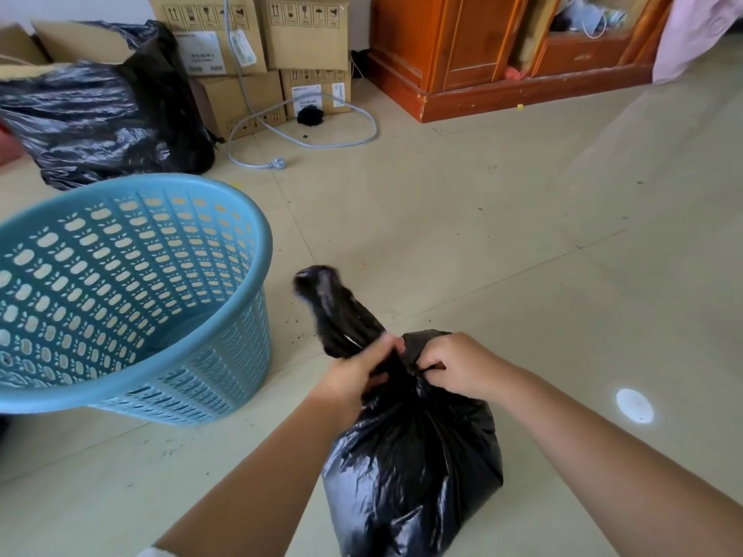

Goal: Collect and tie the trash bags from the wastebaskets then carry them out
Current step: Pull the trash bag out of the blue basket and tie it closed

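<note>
A full black trash bag [414, 468] stands on the tiled floor in front of me. Its gathered neck sticks up and to the left as a twisted tail. My left hand [354, 375] grips the base of that tail. Just to the right, my right hand [458, 365] pinches the bunched plastic at the neck. To the left a light blue perforated wastebasket [132, 291] leans tilted on the floor, with no bag lining it. A second black trash bag [92, 122] sits at the far left, with cardboard in and around it.
Stacked cardboard boxes [257, 46] stand against the back wall. A grey cable with a plug [305, 142] loops over the floor before them. An orange wooden cabinet [502, 54] fills the back right. Bare tiles spread to the right of the bag.
</note>
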